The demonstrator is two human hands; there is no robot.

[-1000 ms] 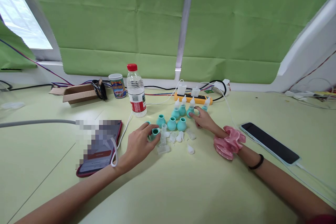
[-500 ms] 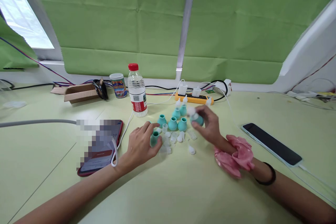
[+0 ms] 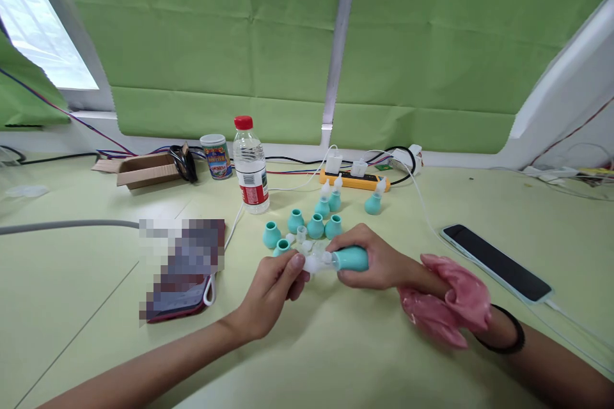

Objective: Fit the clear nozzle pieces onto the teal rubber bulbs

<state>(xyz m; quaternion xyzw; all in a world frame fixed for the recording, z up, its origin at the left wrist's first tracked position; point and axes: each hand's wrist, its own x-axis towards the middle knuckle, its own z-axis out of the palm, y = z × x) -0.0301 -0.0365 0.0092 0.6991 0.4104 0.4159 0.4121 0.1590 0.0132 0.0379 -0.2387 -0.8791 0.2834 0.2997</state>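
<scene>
My right hand (image 3: 367,259) is closed around a teal rubber bulb (image 3: 352,258) of a nasal aspirator, lying sideways with a clear collar on its mouth. At the collar's left end, my left hand (image 3: 278,284) pinches a whitish translucent nozzle (image 3: 313,263), which meets the collar. Behind my hands stand several open-mouthed teal bulbs (image 3: 315,227). Small clear and white parts, among them a clear collar (image 3: 301,234), lie just beyond my fingers, partly hidden. Farther back are 3 bulbs with white nozzles on, one of them an aspirator (image 3: 373,203) standing apart on the right.
A water bottle (image 3: 252,172), a can (image 3: 217,157) and an open cardboard box (image 3: 148,169) stand at the back left. Behind the bulbs runs an orange power strip (image 3: 355,179). One phone (image 3: 180,294) lies left, partly blurred out; another phone (image 3: 496,262) charges on the right.
My right hand has come down and nearer with its bulb, now turned sideways. My left hand has left the open bulb at the front and come to the nozzle at the collar.
</scene>
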